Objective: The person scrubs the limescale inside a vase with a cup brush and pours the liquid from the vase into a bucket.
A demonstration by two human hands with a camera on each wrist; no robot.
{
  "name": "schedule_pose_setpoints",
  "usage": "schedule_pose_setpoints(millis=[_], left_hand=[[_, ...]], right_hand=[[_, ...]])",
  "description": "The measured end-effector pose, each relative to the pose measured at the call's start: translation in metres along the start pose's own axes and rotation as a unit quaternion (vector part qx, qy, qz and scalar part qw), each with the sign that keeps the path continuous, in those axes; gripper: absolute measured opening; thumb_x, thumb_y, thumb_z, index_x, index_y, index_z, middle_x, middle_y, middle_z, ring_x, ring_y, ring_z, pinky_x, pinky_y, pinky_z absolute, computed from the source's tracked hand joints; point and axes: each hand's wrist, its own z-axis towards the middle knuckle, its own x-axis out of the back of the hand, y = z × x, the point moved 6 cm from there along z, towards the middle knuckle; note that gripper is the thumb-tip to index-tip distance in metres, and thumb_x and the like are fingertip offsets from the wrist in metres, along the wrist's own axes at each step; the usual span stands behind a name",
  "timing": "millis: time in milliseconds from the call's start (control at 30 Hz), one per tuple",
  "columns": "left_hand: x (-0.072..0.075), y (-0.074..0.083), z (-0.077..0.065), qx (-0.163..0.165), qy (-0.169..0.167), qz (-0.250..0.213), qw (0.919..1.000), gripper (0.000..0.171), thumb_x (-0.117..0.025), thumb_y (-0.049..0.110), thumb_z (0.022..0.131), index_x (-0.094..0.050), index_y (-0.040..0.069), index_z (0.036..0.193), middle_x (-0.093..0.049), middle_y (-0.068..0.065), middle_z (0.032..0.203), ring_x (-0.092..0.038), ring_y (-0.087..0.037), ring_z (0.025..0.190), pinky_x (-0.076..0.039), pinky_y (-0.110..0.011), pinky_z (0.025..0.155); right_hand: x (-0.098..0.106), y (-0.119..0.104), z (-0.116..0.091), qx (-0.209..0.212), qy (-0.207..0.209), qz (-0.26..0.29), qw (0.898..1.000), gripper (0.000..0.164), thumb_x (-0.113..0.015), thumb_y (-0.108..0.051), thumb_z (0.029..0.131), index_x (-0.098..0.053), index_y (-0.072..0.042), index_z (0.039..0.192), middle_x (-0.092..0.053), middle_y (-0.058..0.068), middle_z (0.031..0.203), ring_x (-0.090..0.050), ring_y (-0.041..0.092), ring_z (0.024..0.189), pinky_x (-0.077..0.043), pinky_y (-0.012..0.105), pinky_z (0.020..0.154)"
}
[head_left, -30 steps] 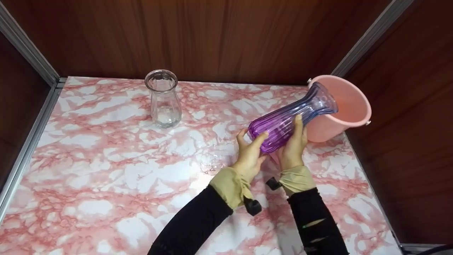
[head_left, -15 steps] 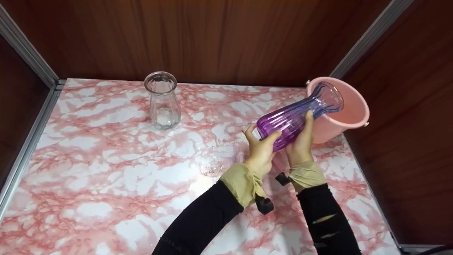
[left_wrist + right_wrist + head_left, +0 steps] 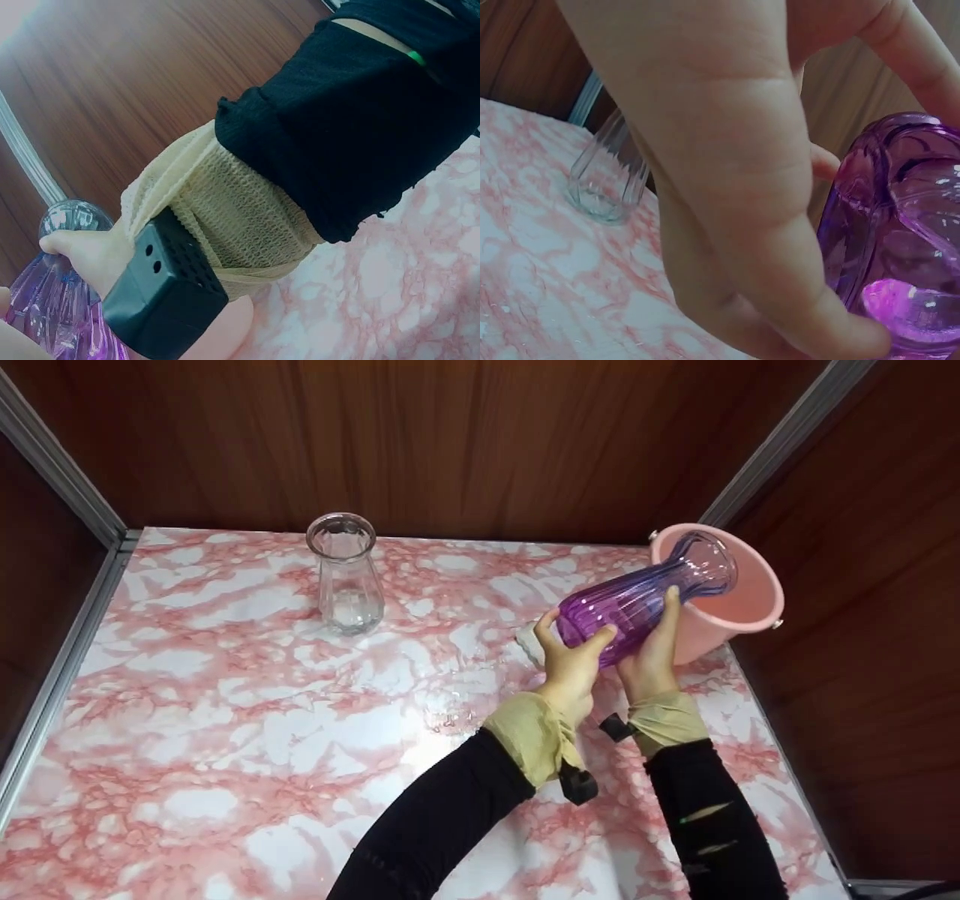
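Observation:
A ribbed glass vase (image 3: 626, 611), purple at the base and blue toward its flared mouth, is held aloft and tilted nearly on its side. Its mouth lies over the opening of a pink bucket (image 3: 701, 641) in the head view. My left hand (image 3: 574, 671) grips the base end, thumb on the near side. Farther up the body, my right hand (image 3: 652, 660) holds the vase from below, its thumb toward the neck. The left wrist view catches the right hand's thumb (image 3: 67, 244) against the glass. In the right wrist view, the purple base (image 3: 907, 240) shows beside a large hand.
A clear glass vase (image 3: 350, 585) stands upright at the back left of the pink marbled table (image 3: 202, 720). Wet drops (image 3: 450, 716) glisten near the middle. A pale piece (image 3: 529, 645) shows just beyond my left fingers. Brown panels (image 3: 465, 442) enclose the back and sides.
Both hands have moved right and slightly up with the purple vase, bringing its mouth farther over the bucket. The pale piece beside my left fingers shows more. The clear vase has stayed put.

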Motion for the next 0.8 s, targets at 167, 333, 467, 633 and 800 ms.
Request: schedule_pose_setpoints(millis=[167,333,467,633,800], left_hand=[[-0.003,0.003,-0.002,-0.012,0.000,0.032,0.9994,0.075,-0.082,0.001,0.080,-0.043,0.023,0.139,-0.057,-0.021,0.127,-0.066,-0.029,0.104,-0.059,-0.033,0.087],[-0.005,0.004,-0.003,-0.027,0.006,0.082,0.9962,0.073,-0.085,0.006,0.078,-0.047,0.027,0.136,-0.058,-0.020,0.127,-0.063,-0.027,0.105,-0.058,-0.031,0.086],[-0.006,0.003,-0.004,-0.031,0.007,0.102,0.9943,0.072,-0.086,0.007,0.078,-0.048,0.028,0.136,-0.059,-0.019,0.128,-0.062,-0.026,0.107,-0.056,-0.030,0.088],[-0.009,0.006,-0.005,-0.046,-0.010,0.103,0.9936,0.073,-0.085,0.005,0.078,-0.047,0.027,0.138,-0.058,-0.021,0.127,-0.064,-0.026,0.106,-0.059,-0.031,0.083],[-0.015,0.011,-0.006,-0.077,-0.037,0.099,0.9914,0.073,-0.083,0.001,0.079,-0.047,0.024,0.138,-0.059,-0.021,0.127,-0.065,-0.027,0.108,-0.059,-0.030,0.086]], right_hand=[[-0.003,-0.004,0.002,-0.005,-0.011,0.032,0.999,0.044,-0.043,-0.047,0.107,-0.049,-0.016,0.137,-0.061,0.008,0.121,-0.064,0.023,0.104,-0.057,0.041,0.091],[0.000,-0.007,0.004,-0.016,-0.001,0.043,0.999,0.045,-0.045,-0.049,0.106,-0.050,-0.016,0.136,-0.062,0.008,0.120,-0.063,0.023,0.105,-0.057,0.041,0.090],[0.003,-0.009,0.004,-0.017,0.000,0.043,0.999,0.047,-0.044,-0.049,0.106,-0.050,-0.015,0.137,-0.061,0.008,0.121,-0.063,0.024,0.106,-0.056,0.042,0.091],[0.001,-0.011,0.004,-0.012,-0.013,0.057,0.998,0.047,-0.041,-0.048,0.107,-0.048,-0.015,0.139,-0.061,0.009,0.122,-0.064,0.025,0.105,-0.056,0.042,0.092],[-0.004,-0.013,0.005,-0.017,-0.020,0.083,0.996,0.048,-0.038,-0.049,0.107,-0.048,-0.014,0.138,-0.065,0.011,0.118,-0.066,0.026,0.103,-0.057,0.044,0.088]])
